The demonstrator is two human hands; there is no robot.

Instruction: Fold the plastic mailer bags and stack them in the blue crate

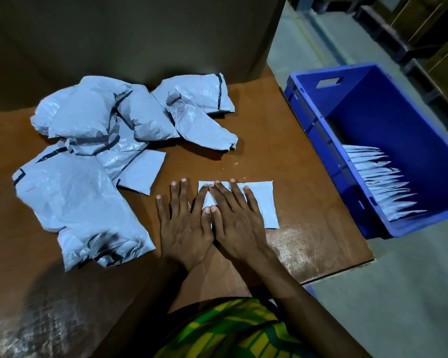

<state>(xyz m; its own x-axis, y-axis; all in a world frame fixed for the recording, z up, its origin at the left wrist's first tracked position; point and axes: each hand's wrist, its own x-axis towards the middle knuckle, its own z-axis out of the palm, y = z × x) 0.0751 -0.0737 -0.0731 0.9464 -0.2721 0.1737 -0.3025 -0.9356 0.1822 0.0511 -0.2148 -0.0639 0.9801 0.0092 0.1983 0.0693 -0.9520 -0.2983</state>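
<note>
Pressing flat on the tabletop, both hands sit just beyond a green-and-yellow patterned garment [230, 329] at the near edge of the view. The left hand [184, 228] lies with its fingers straight and spread. Its index finger and thumb rest on the left end of a small, pale grey folded plastic mailer bag [264, 202], and its other fingers rest on the brown wooden table [308, 241]. The right hand [239, 223] lies beside it, thumb tip touching thumb tip, with its fingers likewise straight and laid across the middle of the same bag. Neither hand grips anything; both only hold the bag down with flat fingers. The bag lies as a narrow rectangle near the table's right side.

To the right of the table, and lower, stands a rectangular blue plastic crate [303, 120] with a handle slot in its far wall. Inside it, a row of folded pale grey mailer bags [380, 182] stands on edge, packed along the wall closest to the table at the crate's near end.

Farther left on the table lies a loose pile of crumpled, unfolded grey mailer bags with black seal strips [101, 140]. A single small folded bag [140, 171] rests at the pile's right edge. Behind the table rises a plain brown cardboard backdrop [140, 34].
</note>
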